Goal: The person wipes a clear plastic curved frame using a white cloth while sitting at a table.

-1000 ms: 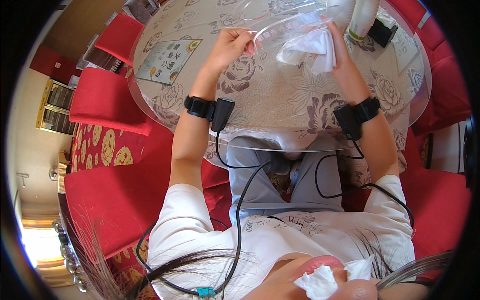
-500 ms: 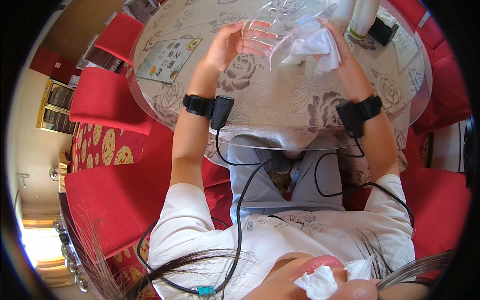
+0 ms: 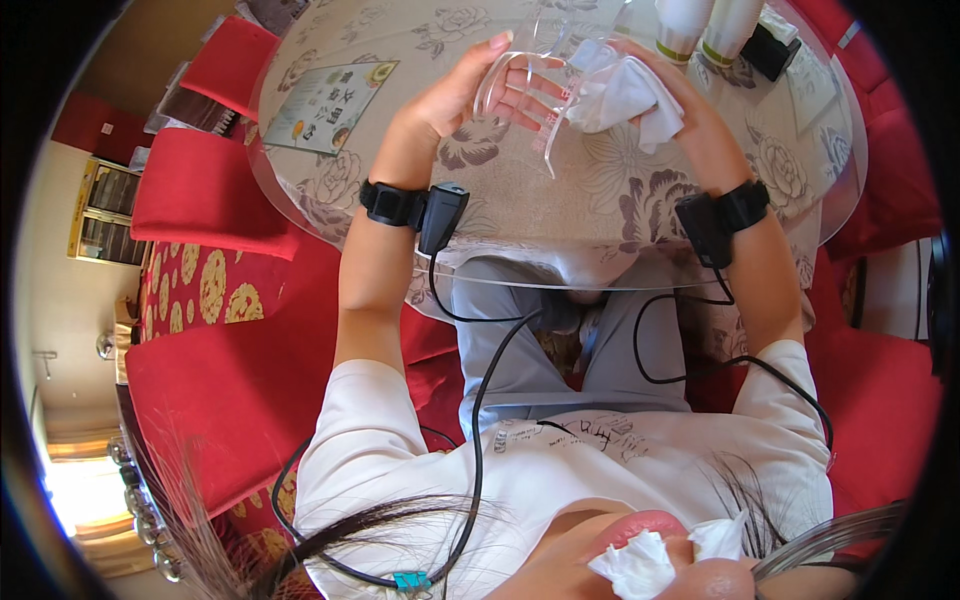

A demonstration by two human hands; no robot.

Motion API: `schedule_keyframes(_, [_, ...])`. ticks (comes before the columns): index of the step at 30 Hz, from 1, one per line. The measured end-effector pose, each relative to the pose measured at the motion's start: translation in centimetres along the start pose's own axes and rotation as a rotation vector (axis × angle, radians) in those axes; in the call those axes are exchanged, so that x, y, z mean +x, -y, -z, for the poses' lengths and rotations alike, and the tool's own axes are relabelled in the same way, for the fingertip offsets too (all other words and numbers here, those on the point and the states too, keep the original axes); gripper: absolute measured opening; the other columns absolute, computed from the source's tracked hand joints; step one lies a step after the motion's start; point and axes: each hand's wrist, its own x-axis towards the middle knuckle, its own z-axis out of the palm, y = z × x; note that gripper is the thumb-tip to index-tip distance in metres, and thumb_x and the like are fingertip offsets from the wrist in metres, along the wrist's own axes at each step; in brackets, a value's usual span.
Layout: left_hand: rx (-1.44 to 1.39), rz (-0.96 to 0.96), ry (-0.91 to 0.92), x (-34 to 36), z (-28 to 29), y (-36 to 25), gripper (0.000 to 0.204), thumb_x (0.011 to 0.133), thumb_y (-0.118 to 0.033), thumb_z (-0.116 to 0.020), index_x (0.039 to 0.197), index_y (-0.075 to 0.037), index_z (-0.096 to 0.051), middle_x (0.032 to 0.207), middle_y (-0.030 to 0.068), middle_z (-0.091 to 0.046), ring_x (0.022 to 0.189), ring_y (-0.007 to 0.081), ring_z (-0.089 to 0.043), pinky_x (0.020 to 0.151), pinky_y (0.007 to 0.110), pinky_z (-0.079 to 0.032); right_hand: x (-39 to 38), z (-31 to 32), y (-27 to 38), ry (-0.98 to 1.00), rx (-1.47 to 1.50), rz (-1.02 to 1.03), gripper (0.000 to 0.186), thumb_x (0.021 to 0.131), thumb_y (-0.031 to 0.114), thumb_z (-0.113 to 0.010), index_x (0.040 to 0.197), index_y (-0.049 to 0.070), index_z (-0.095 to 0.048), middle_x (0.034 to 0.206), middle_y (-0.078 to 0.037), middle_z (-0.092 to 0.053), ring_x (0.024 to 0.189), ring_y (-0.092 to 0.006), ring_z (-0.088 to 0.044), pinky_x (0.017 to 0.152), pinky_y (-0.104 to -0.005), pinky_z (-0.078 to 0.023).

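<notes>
Over the table, my left hand (image 3: 452, 95) grips a clear plastic piece (image 3: 552, 128) by its curved side. The thumb is on the near side and the fingers show through the plastic. Reddish marks run along its straight edge; glare and transparency hide its full shape. My right hand (image 3: 692, 108) holds a crumpled white cloth (image 3: 625, 95) against the right part of the plastic. Most of the right fingers are hidden behind the cloth. Black straps with small boxes sit on both forearms.
A round glass-topped table (image 3: 560, 215) has a floral cloth. On it are a printed card (image 3: 330, 105) at left, stacked paper cups (image 3: 728, 35) and a black holder (image 3: 770, 58) at the far right. Red chairs (image 3: 205, 190) stand around. Black cables (image 3: 480, 410) hang from my forearms.
The clear plastic piece has tilted and shifted slightly nearer, with its straight edge lower. My left hand has moved a little with it. The cloth remains against the plastic in my right hand.
</notes>
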Motion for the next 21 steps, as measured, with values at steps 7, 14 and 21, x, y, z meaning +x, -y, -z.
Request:
schedule_keyframes(7, [0.049, -0.004, -0.024, 0.3, -0.5, 0.3, 0.065, 0.081, -0.046, -0.044, 0.124, 0.003, -0.038, 0.112, 0.0223, -0.053, 0.097, 0.0341, -0.057, 0.079, 0.044, -0.048, 0.4, -0.1, 0.3, 0.051, 0.292, -0.081, 0.042, 0.082, 0.036, -0.056, 0.101, -0.002, -0.054, 0.073, -0.006, -0.061, 0.048, -0.0069, -0.051, 0.035, -0.0166, -0.036])
schedule_keyframes(14, [-0.338, -0.073, -0.146, 0.7, 0.6, 0.3, 0.068, 0.077, -0.043, -0.053, 0.118, 0.007, -0.034, 0.116, 0.0250, -0.047, 0.106, 0.0369, -0.050, 0.090, 0.047, -0.043, 0.4, 0.3, 1.5, 0.169, 0.417, -0.108, 0.046, 0.082, 0.035, -0.057, 0.095, -0.009, -0.055, 0.069, -0.006, -0.054, 0.044, -0.0087, -0.042, 0.034, -0.0175, -0.032])
schedule_keyframes(21, [-0.451, -0.450, -0.442, 1.0, 0.7, 0.1, 0.074, 0.075, -0.050, -0.051, 0.124, 0.003, -0.033, 0.122, 0.0196, -0.043, 0.109, 0.0310, -0.047, 0.096, 0.045, -0.036, 1.5, 1.8, 1.3, 0.198, 0.545, 0.229, 0.035, 0.082, 0.023, -0.055, 0.097, -0.009, -0.051, 0.077, -0.009, -0.053, 0.059, -0.0138, -0.046, 0.055, -0.0235, -0.040])
